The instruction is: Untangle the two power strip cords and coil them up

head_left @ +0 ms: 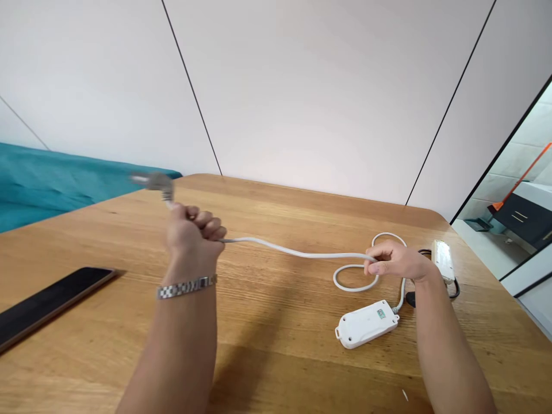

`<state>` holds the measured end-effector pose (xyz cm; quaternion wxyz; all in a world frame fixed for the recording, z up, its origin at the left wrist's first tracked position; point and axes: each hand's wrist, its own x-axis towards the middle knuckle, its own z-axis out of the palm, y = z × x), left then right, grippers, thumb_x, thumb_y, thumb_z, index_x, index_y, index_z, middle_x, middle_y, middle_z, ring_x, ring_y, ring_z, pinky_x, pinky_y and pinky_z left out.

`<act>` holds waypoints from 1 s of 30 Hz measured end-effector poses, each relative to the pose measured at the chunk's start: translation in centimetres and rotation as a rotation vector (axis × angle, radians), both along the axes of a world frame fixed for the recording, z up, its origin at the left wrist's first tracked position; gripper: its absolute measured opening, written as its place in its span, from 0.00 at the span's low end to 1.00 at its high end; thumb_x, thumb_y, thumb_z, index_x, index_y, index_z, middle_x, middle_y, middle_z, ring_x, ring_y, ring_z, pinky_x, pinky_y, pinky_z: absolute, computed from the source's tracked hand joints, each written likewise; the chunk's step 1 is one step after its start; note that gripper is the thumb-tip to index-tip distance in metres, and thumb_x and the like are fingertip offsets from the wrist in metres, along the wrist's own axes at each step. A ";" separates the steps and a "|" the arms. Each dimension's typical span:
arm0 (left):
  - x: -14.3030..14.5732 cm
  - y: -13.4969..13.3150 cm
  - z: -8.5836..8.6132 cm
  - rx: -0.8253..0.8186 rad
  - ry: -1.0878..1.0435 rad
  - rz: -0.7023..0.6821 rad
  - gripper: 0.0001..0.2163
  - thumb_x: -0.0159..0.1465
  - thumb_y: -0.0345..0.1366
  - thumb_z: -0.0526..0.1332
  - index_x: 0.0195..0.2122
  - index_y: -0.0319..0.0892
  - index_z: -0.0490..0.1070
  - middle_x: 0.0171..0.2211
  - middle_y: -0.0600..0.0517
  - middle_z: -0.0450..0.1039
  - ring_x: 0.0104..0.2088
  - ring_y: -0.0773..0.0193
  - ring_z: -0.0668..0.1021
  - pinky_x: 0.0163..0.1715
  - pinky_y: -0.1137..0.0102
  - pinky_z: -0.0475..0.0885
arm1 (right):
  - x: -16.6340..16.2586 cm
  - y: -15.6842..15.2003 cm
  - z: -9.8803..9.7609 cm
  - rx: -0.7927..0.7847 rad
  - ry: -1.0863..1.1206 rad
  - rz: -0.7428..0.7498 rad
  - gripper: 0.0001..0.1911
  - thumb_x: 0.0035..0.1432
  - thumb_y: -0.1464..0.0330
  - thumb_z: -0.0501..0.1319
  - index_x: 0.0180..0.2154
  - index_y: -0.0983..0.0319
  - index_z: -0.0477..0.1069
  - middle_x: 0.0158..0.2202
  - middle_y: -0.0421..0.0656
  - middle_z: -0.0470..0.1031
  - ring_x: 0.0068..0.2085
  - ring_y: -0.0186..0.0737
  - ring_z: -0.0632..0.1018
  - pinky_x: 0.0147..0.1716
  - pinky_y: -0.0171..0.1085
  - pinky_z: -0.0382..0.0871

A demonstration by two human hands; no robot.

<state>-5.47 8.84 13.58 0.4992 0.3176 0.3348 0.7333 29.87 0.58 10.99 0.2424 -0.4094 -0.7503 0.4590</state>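
Wood-grain counter (280,213) up against pale panelled wall (328,86). Above it, white cord (293,252) strung in mid-air, long axis approx. L–R, dipping a bit toward R. At its L end, left hand (196,233) clamped on cord in a fist, w/ grey plug (160,183) poking up out of it, blurred, prongs pointing L. At R end of that span, right hand (394,260) pinched on same cord, thumb vs. fingers; loose loops of it on counter just beside. White power unit (366,325) flat on counter, viewer's side of right hand: nr that one, well apart from left, slanting, w/ cord entering R end. Past R wrist, white adapter (443,260) w/ dark cable. Silver watch band (187,287) on L wrist; dark phone (60,302) farther L; teal sofa (64,178) beyond. Far R, thru opening, orange broom (524,181).
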 end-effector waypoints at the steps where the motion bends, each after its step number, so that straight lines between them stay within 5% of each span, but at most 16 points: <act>1: -0.8 -0.2 0.1 0.030 0.018 0.064 0.17 0.70 0.32 0.38 0.21 0.40 0.42 0.12 0.59 0.35 0.09 0.75 0.47 0.16 0.70 0.35 | -0.2 0.2 -0.2 -0.024 -0.018 -0.002 0.23 0.51 0.49 0.62 0.28 0.64 0.74 0.23 0.38 0.65 0.24 0.31 0.63 0.24 0.33 0.54; 5: -1.4 -1.6 1.1 0.060 0.092 0.221 0.16 0.69 0.31 0.43 0.21 0.40 0.47 0.12 0.61 0.40 0.09 0.78 0.48 0.17 0.69 0.36 | -1.0 1.3 -1.4 -0.031 -0.125 -0.131 0.24 0.53 0.47 0.58 0.27 0.63 0.72 0.19 0.35 0.61 0.21 0.30 0.60 0.23 0.33 0.52; 8: 1.1 -2.5 1.8 0.125 0.153 0.239 0.14 0.66 0.31 0.51 0.22 0.40 0.53 0.13 0.63 0.43 0.10 0.81 0.50 0.16 0.71 0.37 | -1.5 1.9 -1.8 0.169 -0.124 -0.474 0.23 0.52 0.48 0.59 0.23 0.62 0.68 0.18 0.34 0.56 0.22 0.31 0.57 0.23 0.33 0.49; 11: 5.3 -3.5 1.4 0.117 0.211 0.037 0.12 0.61 0.33 0.57 0.22 0.40 0.58 0.13 0.63 0.46 0.11 0.80 0.51 0.14 0.76 0.39 | -2.2 2.0 -1.7 0.366 0.061 -0.872 0.24 0.52 0.47 0.57 0.21 0.60 0.62 0.18 0.33 0.55 0.22 0.31 0.58 0.22 0.34 0.51; 13: 8.5 -4.3 0.4 0.066 0.236 -0.225 0.13 0.58 0.38 0.62 0.22 0.40 0.60 0.13 0.64 0.47 0.12 0.80 0.51 0.13 0.79 0.41 | -3.2 1.8 -1.4 0.457 0.247 -0.981 0.22 0.53 0.47 0.57 0.24 0.59 0.61 0.18 0.33 0.54 0.21 0.31 0.57 0.21 0.33 0.51; 17: 13.6 -5.6 -2.3 -0.080 0.143 -0.587 0.21 0.51 0.49 0.67 0.20 0.41 0.57 0.14 0.64 0.44 0.12 0.79 0.50 0.12 0.81 0.44 | -6.6 0.3 -1.0 0.541 0.477 -0.856 0.17 0.59 0.52 0.56 0.31 0.59 0.64 0.20 0.32 0.56 0.19 0.30 0.57 0.18 0.32 0.50; 20: 14.7 -5.4 -2.8 -0.192 -0.025 -0.593 0.23 0.52 0.56 0.65 0.22 0.41 0.58 0.13 0.64 0.45 0.12 0.78 0.52 0.11 0.80 0.48 | -9.7 -1.1 -1.3 0.581 0.360 -0.563 0.12 0.62 0.58 0.55 0.38 0.60 0.68 0.23 0.36 0.63 0.21 0.31 0.63 0.21 0.32 0.56; 25: 12.0 -4.4 -0.4 -0.178 -0.160 -0.527 0.22 0.62 0.46 0.61 0.19 0.41 0.53 0.13 0.62 0.45 0.12 0.77 0.52 0.11 0.79 0.49 | -12.6 -1.2 -3.8 0.537 0.177 -0.205 0.15 0.59 0.63 0.57 0.47 0.61 0.64 0.30 0.38 0.67 0.25 0.31 0.65 0.26 0.32 0.59; 28: 8.7 -5.1 2.1 -0.080 -0.165 -0.507 0.23 0.67 0.41 0.55 0.18 0.41 0.48 0.14 0.59 0.49 0.13 0.75 0.57 0.11 0.79 0.54 | -12.3 0.0 -5.3 0.319 -0.005 -0.105 0.10 0.58 0.60 0.58 0.34 0.60 0.66 0.24 0.34 0.64 0.24 0.31 0.64 0.25 0.32 0.56; 30: 6.0 -6.1 3.6 0.012 -0.205 -0.484 0.23 0.69 0.40 0.50 0.18 0.41 0.46 0.14 0.58 0.52 0.14 0.74 0.60 0.13 0.78 0.60 | -11.6 0.9 -5.7 0.176 -0.191 -0.038 0.15 0.57 0.59 0.60 0.25 0.61 0.64 0.20 0.34 0.60 0.23 0.31 0.62 0.24 0.32 0.53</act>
